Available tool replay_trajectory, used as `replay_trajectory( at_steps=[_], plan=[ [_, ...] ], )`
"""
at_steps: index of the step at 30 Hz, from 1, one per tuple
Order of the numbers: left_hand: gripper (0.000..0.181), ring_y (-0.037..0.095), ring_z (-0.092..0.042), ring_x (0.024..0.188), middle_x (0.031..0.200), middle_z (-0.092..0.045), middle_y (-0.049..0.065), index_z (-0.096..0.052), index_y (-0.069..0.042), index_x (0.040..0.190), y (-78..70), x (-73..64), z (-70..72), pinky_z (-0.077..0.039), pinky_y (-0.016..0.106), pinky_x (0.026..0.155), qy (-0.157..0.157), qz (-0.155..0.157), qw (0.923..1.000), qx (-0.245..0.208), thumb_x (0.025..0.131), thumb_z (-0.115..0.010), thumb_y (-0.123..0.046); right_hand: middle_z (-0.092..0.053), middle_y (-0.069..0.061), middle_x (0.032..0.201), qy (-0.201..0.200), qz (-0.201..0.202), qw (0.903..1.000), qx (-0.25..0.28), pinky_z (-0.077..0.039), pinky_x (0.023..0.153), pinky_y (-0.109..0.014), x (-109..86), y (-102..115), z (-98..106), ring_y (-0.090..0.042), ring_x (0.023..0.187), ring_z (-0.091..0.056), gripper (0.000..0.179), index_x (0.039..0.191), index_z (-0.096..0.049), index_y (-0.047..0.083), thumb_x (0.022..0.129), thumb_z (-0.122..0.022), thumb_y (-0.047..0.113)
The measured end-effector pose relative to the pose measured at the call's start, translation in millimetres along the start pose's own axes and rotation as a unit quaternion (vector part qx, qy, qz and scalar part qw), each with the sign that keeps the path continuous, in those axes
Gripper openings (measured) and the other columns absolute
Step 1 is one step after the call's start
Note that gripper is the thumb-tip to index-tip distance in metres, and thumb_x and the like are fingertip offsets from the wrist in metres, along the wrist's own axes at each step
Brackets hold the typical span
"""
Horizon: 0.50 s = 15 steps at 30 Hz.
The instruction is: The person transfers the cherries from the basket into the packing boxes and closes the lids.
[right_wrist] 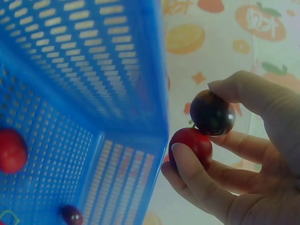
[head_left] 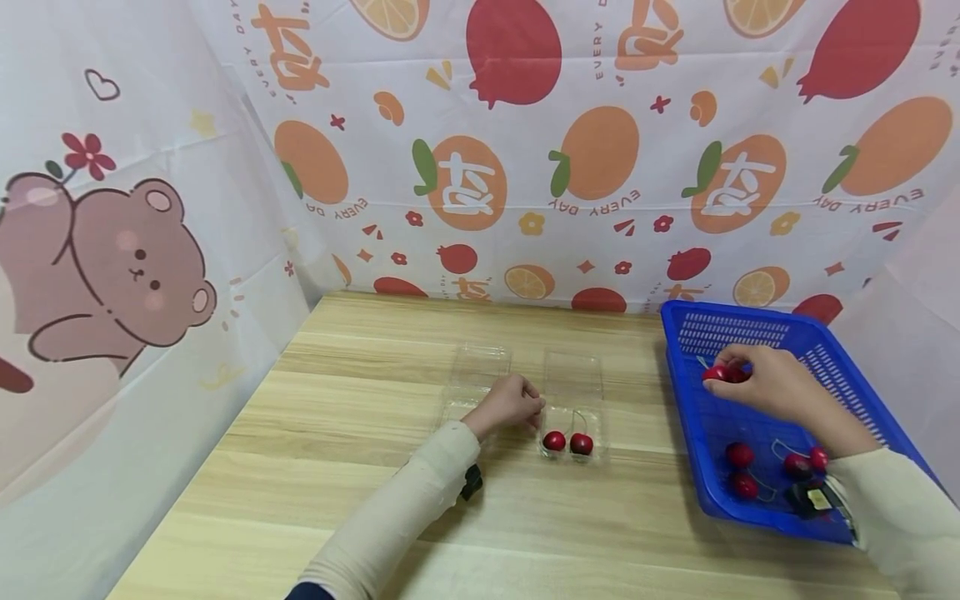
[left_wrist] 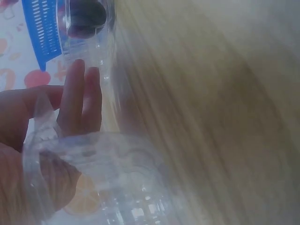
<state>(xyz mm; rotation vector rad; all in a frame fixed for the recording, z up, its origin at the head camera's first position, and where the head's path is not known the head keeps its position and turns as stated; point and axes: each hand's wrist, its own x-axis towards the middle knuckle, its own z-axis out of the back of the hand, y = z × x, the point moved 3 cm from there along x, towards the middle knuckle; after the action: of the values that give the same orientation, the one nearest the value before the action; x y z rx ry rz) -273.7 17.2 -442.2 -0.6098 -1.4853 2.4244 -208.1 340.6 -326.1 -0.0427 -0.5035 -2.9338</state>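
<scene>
My right hand [head_left: 776, 379] is above the blue basket [head_left: 686, 417] and holds two cherries [head_left: 716, 373] between thumb and fingers. One is dark [right_wrist: 212, 112] and the other bright red [right_wrist: 194, 146] in the right wrist view. My left hand [head_left: 510, 407] is at the left edge of a clear plastic box [head_left: 598, 429] with its lid laid back. Its fingers [left_wrist: 72, 101] reach toward the box wall; whether they touch it I cannot tell. Inside that box lie a cherry [head_left: 554, 441] and a second, stemmed cherry [head_left: 581, 444], side by side.
Another clear plastic box [head_left: 480, 364], lid back, stands to the left, partly hidden by my left hand and forearm. Several cherries [head_left: 739, 454] lie in the basket's near end. A printed cloth [head_left: 540, 242] hangs behind the wooden table [head_left: 315, 458].
</scene>
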Motion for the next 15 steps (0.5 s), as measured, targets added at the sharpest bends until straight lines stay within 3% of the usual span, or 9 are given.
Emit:
replay_trajectory(
  at_steps=[5, 15],
  plan=[
    [0.021, 0.02, -0.067, 0.059, 0.076, -0.068, 0.017, -0.059, 0.012, 0.106, 0.7, 0.6, -1.1, -0.062, 0.03, 0.058, 0.004, -0.001, 1.0, -0.005, 0.093, -0.06, -0.005, -0.068, -0.01, 0.092, -0.007, 0.009, 0.9998, 0.014, -0.058, 0.065, -0.041, 3.6, 19.3, -4.0, -0.025, 0.082, -0.06, 0.034, 0.096, -0.067, 0.007, 0.081, -0.076, 0.036],
    [0.022, 0.016, -0.062, 0.055, 0.076, -0.066, 0.019, -0.057, 0.013, 0.11, 0.6, 0.8, -4.6, -0.062, 0.032, 0.059, 0.009, 0.008, 0.9991, -0.041, 0.093, -0.058, -0.001, -0.066, -0.004, 0.084, 0.001, 0.043, 0.9985, 0.033, -0.05, 0.056, -0.025, 7.0, 56.5, -15.9, -0.017, 0.071, -0.056, 0.024, 0.094, -0.066, 0.009, 0.083, -0.075, 0.029]
  ],
)
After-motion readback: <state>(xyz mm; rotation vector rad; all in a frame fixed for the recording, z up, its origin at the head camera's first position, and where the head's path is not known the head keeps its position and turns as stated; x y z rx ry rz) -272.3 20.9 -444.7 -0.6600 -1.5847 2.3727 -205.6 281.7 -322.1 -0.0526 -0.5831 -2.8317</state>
